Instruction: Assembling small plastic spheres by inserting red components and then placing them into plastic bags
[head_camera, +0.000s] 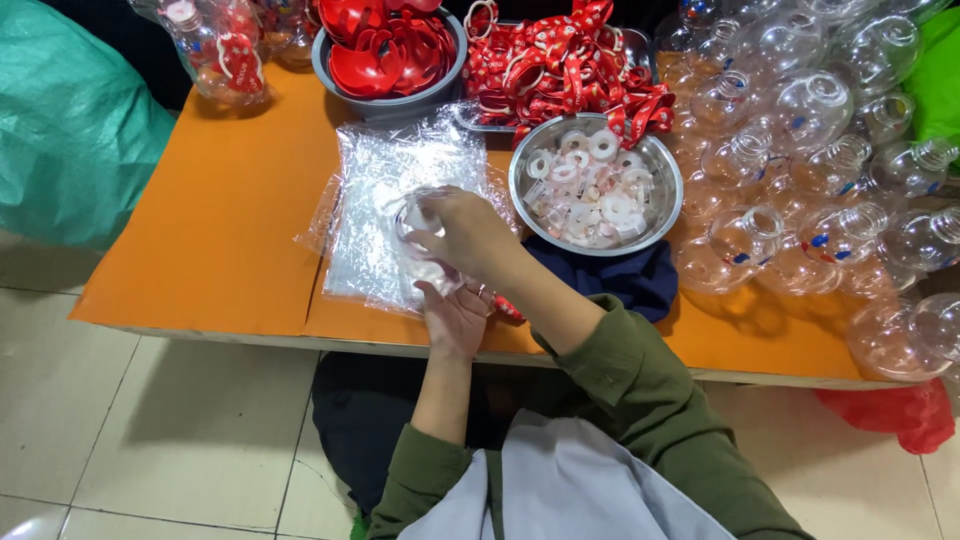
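Both hands meet over the front of an orange table (220, 210). My left hand (455, 318) lies palm up under a clear round plastic bottle (425, 262), cradling it. My right hand (468, 235) grips the top of the same bottle at its neck, fingers curled around it. A red strip pokes out near my left fingers. Under the hands lies a stack of clear plastic bags (385, 200). Just right of my right hand stands a steel bowl (665, 215) of white and clear plastic rings.
A grey tub (390, 100) of red plastic caps and a tray of red ribbon straps (565, 65) stand at the back. Several clear round bottles (810, 170) pile up at the right. A dark blue cloth (625, 280) lies below the bowl. A green bag (70, 120) sits left.
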